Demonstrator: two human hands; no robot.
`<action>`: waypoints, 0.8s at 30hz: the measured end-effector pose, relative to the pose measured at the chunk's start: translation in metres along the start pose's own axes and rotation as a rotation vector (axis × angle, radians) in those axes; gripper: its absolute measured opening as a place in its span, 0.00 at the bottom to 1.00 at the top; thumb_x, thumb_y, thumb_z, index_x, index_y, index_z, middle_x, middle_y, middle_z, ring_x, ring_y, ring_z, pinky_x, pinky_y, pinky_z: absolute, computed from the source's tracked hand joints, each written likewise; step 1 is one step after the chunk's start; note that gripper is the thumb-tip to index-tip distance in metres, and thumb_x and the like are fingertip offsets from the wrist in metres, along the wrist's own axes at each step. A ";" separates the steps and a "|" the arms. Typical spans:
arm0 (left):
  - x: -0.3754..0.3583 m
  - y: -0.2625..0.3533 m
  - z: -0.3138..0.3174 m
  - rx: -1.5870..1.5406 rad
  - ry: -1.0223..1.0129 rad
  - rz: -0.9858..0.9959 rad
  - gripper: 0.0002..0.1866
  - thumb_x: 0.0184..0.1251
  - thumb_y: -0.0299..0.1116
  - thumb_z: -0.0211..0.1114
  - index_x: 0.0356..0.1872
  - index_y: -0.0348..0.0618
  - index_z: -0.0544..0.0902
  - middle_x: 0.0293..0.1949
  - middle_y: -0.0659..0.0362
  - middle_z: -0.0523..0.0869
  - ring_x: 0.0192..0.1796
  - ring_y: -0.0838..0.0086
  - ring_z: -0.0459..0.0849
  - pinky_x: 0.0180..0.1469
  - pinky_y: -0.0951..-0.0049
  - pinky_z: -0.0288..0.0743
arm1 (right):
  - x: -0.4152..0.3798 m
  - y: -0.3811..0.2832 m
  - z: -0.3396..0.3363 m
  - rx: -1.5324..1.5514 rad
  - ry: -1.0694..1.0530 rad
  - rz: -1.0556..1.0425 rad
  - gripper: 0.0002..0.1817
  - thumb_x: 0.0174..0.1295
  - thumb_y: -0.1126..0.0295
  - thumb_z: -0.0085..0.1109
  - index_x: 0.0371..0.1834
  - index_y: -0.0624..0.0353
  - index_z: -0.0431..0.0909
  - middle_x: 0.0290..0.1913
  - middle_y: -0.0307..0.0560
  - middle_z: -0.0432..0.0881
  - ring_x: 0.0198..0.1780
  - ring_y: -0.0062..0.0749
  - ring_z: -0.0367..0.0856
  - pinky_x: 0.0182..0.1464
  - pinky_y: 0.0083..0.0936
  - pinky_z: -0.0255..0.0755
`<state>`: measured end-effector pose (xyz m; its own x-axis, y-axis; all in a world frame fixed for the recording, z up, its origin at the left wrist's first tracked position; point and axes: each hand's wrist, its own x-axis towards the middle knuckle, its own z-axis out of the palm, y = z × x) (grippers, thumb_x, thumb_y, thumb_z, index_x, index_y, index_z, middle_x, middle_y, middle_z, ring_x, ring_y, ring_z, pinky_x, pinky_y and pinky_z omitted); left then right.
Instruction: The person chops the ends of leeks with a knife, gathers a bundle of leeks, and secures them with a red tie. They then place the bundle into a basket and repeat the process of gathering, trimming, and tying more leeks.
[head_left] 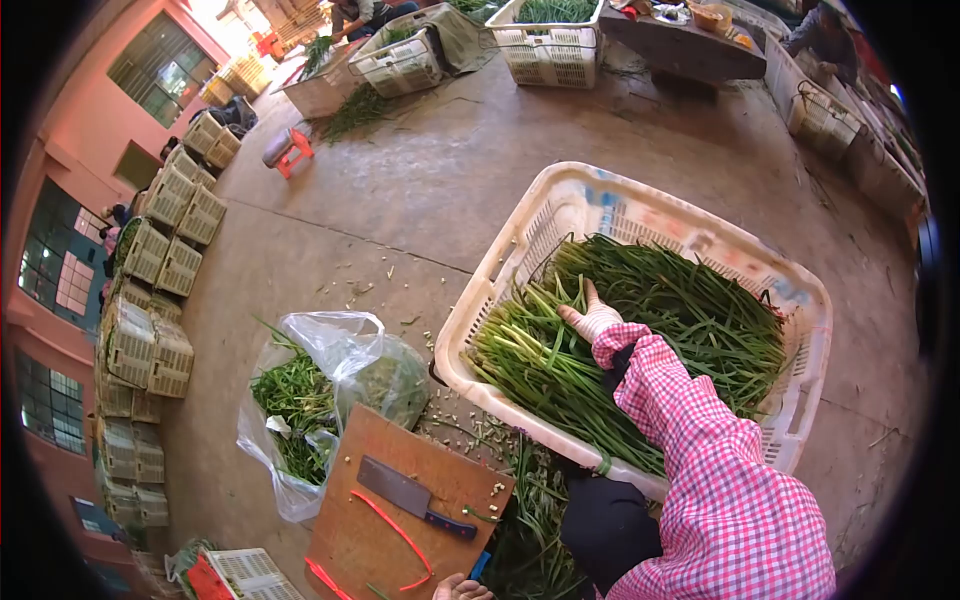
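A large white plastic crate holds long green stalks that look like garlic chives, their pale ends toward the left. My right hand reaches into it with thumb and finger around some of the stalks; the other fingers are hidden among the leaves. At the bottom edge, my left hand is mostly cut off, its visible fingers loosely bent and nothing seen in them. It is beside a wooden cutting board, on which lie a cleaver and red ties.
An open plastic bag of green trimmings stands left of the crate. Loose leaves lie between board and crate. Stacked crates line the left wall. A red stool and more crates stand farther back, with people at work.
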<state>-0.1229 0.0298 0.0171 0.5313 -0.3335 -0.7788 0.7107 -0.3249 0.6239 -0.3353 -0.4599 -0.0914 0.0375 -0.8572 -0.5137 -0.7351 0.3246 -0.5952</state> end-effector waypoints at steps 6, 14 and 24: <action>-0.003 0.000 0.014 0.075 -0.019 0.050 0.19 0.70 0.43 0.56 0.49 0.36 0.75 0.31 0.56 0.79 0.36 0.62 0.81 0.43 0.58 0.80 | 0.001 0.000 0.007 0.088 -0.117 -0.185 0.56 0.49 0.41 0.63 0.77 0.50 0.42 0.65 0.63 0.69 0.65 0.51 0.70 0.65 0.32 0.62; -0.002 0.024 0.061 0.065 -0.220 0.190 0.21 0.70 0.46 0.57 0.51 0.37 0.77 0.34 0.52 0.83 0.37 0.62 0.84 0.42 0.60 0.81 | -0.103 -0.017 0.014 0.405 -0.095 -0.547 0.55 0.42 0.57 0.73 0.74 0.60 0.50 0.62 0.61 0.72 0.63 0.47 0.71 0.66 0.29 0.62; -0.020 0.033 0.088 0.108 -0.238 0.236 0.20 0.70 0.44 0.57 0.50 0.36 0.78 0.34 0.52 0.85 0.37 0.63 0.85 0.43 0.61 0.82 | -0.132 -0.001 0.009 -0.531 -0.112 -0.748 0.56 0.41 0.53 0.70 0.76 0.47 0.48 0.74 0.60 0.49 0.74 0.59 0.49 0.68 0.56 0.50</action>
<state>-0.1506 -0.0526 0.0587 0.5436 -0.6039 -0.5829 0.5210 -0.3017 0.7984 -0.3338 -0.3431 -0.0284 0.6729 -0.7168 -0.1828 -0.7059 -0.5481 -0.4487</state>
